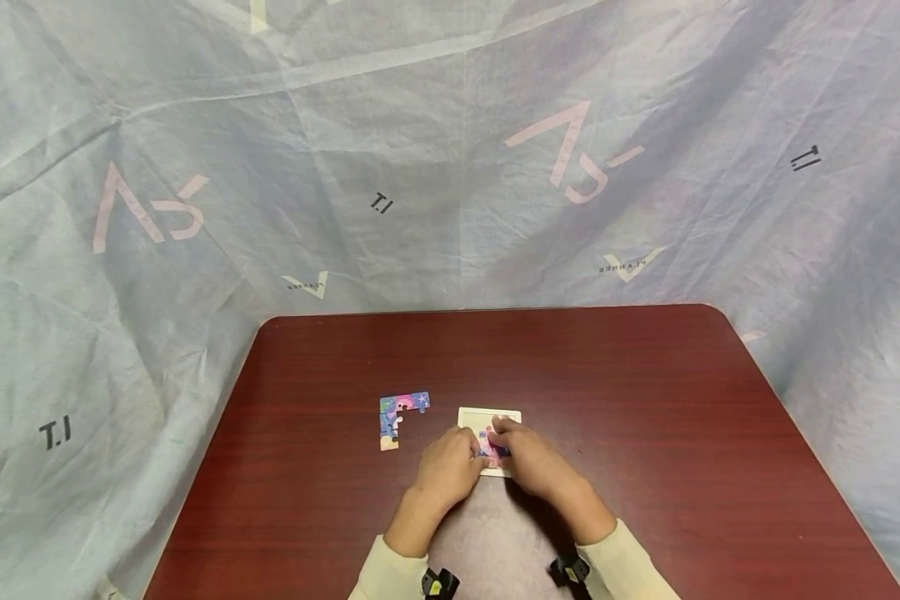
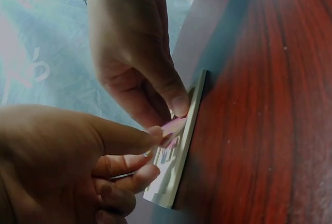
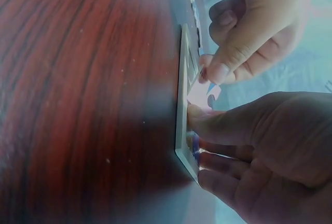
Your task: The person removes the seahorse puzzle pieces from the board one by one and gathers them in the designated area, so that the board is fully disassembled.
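A pale puzzle tray [image 1: 489,412] lies on the table beneath both hands, with colourful jigsaw pieces [image 1: 486,438] at its middle. My left hand [image 1: 447,467] pinches a pink jigsaw piece [image 2: 174,126] between thumb and fingertips, tilted up over the tray. From the other side, my right hand [image 1: 534,460] grips the joined pink part, its thumb on the near side and fingers behind, as the right wrist view shows. Fingers hide much of these pieces. Left of the tray lies an L-shaped strip of joined jigsaw pieces [image 1: 387,422], blue, pink and sandy.
The dark red wooden table [image 1: 607,367] extends around the tray on all sides. A grey printed cloth [image 1: 435,167] hangs behind the table and along its sides. Small wrist cameras [image 1: 441,583] sit at both sleeve cuffs.
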Demonstrator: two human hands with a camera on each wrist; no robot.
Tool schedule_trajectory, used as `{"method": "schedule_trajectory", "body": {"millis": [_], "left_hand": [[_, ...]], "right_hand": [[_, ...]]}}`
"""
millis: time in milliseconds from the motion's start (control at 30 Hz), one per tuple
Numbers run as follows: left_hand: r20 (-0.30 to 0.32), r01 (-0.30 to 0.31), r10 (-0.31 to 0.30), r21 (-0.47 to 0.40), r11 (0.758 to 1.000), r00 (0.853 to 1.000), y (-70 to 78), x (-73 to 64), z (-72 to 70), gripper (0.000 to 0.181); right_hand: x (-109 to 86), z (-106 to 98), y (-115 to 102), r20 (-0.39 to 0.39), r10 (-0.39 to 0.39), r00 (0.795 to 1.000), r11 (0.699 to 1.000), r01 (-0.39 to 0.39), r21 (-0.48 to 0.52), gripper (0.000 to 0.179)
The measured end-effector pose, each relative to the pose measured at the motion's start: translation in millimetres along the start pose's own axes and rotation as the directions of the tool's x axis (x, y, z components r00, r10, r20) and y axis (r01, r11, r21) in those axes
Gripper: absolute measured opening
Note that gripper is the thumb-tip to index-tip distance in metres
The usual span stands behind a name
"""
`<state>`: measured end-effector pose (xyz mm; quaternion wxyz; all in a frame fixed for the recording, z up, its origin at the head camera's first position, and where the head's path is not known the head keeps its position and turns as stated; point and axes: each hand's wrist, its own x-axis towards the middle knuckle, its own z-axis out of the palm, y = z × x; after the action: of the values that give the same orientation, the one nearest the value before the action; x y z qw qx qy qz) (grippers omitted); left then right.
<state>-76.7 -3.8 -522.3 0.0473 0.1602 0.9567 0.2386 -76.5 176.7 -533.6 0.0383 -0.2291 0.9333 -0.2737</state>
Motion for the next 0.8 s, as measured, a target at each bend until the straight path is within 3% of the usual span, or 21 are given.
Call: {"method": "schedule_trajectory", "body": {"millis": [400, 800], "left_hand": [[-0.097, -0.019, 0.005, -0.141, 0.990, 0.995, -4.3, 1.7, 9.4, 0.020], [-0.107, -0.026, 0.011, -0.132, 0.991, 0.994, -8.3, -1.4, 8.6, 0.016]], "right_hand": [[-0.8, 1.1, -1.0, -0.021, 0.016, 1.000, 1.000, -0.016, 0.000, 0.041], [0.2, 0.9, 0.3, -0.014, 0.030, 0.999, 0.999, -0.030, 0.036, 0.040]]}}
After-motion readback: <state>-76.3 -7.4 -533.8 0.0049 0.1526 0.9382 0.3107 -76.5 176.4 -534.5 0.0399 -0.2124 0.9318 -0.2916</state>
